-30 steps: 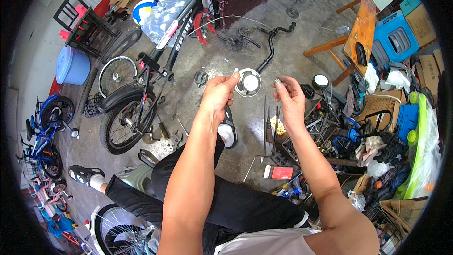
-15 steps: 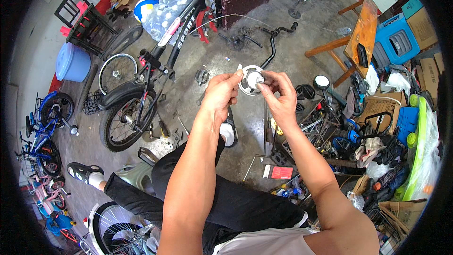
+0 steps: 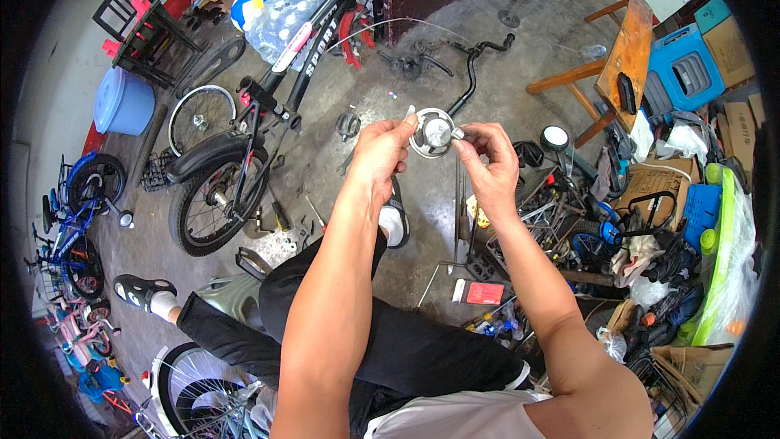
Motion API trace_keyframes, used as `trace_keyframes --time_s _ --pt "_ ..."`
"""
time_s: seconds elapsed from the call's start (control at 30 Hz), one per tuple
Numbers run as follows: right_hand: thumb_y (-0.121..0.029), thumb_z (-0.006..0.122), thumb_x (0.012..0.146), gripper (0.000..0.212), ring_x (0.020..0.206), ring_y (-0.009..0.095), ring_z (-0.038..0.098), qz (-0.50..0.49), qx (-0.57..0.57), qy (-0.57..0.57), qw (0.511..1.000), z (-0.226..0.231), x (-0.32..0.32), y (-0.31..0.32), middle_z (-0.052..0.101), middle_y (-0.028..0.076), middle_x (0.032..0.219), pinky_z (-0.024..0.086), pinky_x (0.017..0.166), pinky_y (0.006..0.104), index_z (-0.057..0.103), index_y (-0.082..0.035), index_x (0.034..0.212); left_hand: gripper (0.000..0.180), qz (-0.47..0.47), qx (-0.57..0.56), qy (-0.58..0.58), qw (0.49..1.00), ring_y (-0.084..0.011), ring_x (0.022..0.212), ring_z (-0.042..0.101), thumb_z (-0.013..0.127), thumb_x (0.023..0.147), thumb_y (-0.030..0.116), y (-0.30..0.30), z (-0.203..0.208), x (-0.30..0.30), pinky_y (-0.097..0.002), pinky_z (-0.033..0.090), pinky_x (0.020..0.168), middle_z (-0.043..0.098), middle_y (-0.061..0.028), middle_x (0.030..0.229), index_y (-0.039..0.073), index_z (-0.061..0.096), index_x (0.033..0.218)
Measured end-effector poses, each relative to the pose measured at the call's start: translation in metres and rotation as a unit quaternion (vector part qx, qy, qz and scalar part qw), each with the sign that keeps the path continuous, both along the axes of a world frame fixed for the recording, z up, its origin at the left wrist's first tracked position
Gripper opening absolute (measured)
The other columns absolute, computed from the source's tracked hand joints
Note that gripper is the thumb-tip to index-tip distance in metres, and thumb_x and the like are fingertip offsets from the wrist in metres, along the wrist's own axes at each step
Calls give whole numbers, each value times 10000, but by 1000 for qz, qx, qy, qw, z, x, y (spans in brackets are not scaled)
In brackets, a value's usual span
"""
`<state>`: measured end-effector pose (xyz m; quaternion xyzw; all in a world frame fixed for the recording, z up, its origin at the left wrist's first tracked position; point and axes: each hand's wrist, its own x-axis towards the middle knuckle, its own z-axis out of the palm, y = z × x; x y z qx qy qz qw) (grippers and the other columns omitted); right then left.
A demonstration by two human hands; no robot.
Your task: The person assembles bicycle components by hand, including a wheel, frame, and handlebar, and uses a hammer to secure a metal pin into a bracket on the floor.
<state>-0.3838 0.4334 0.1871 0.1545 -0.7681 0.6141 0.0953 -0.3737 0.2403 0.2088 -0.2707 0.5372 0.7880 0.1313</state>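
Observation:
Held out before me is a round silver metal part, with a pale outer ring, dark gaps and a smooth disc in its middle. My left hand is closed, pinching the ring's left edge between thumb and fingers. At the right side, the thumb and fingertips of my right hand pinch a small silver piece at the part's edge. Whether that piece is joined to the round part I cannot tell. Below, on the floor, my shoe shows beside my left forearm.
A black bicycle frame with its rear wheel stands ahead to the left. Black handlebars lie beyond my hands. Loose tools and metal parts crowd the right, near a wooden bench. A white-rimmed wheel is at lower left.
My right hand has drawn back from the middle of the round part to its right edge, baring the central disc. My left hand keeps its grip.

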Motion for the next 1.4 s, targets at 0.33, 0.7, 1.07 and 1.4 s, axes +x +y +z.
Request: trace_keyframes --time_s 0.33,0.7,1.07,1.4 --pt "-73 797 879 279 771 93 591 22 -7 -15 1000 -5 -3 0 634 24 941 490 684 250 702 -26 1137 249 -10 38 16 999 -45 567 305 719 994 328 3 8 0 -253 251 529 397 103 684 123 612 903" --pt "-78 796 884 279 762 80 581 11 -17 -29 999 -3 0 -4 628 12 922 481 673 241 705 -26 1142 259 -3 29 18 999 -50 579 319 729 985 328 2 5 0 -254 255 533 409 98 684 124 607 883" --pt "-76 772 912 244 756 79 559 -15 -44 -8 999 -2 -5 5 599 7 877 453 668 237 719 -6 1139 246 12 76 9 997 -49 600 357 728 985 327 -2 3 1 -243 285 540 429 87 719 146 595 882" --pt "-40 771 886 246 695 80 505 -13 -9 69 998 40 -4 -7 559 0 820 410 615 240 740 -21 1129 83 90 396 -33 913 -52 608 422 602 1040 227 11 14 10 -224 321 521 480 54 758 174 620 1101"
